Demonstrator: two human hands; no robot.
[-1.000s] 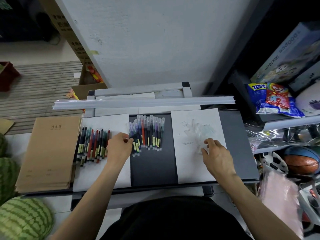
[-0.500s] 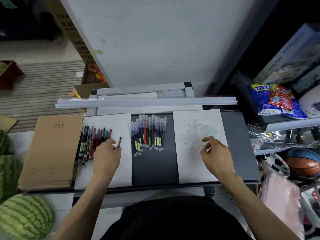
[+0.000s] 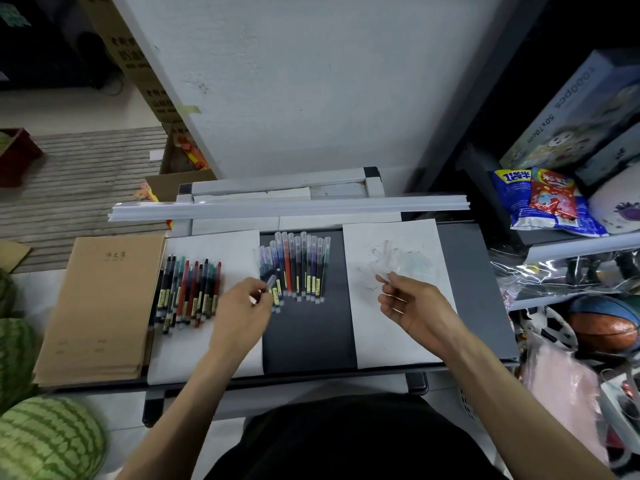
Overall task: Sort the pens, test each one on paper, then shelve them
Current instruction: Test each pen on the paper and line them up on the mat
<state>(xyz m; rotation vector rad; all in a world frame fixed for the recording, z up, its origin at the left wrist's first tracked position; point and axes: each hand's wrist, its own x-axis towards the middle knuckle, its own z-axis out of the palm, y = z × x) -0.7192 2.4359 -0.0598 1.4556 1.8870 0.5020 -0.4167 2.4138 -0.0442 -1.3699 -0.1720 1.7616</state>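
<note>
Two sets of pens lie on the desk. One bunch (image 3: 187, 292) rests on the left white sheet (image 3: 207, 351), and a capped row (image 3: 301, 268) lies on the dark desk top (image 3: 308, 341). My left hand (image 3: 239, 310) is at the row's left end and pinches a pen (image 3: 271, 282); motion blur hides its detail. The right white sheet (image 3: 391, 337) bears faint scribbles and a pile of clear caps (image 3: 401, 261). My right hand (image 3: 412, 306) hovers over that sheet, its fingertips pinching a clear cap (image 3: 383, 277).
A stack of brown notebooks (image 3: 100, 306) lies at the desk's left. A long white rail (image 3: 287, 207) crosses the back edge. Watermelons (image 3: 45, 441) sit on the floor at left. Shelves at right hold snack bags (image 3: 543, 202), boxes and balls (image 3: 602, 327).
My left hand went from the middle row to the left sheet and came back to the row's left end holding a pen. My right hand rose off the sheet pinching a clear cap.
</note>
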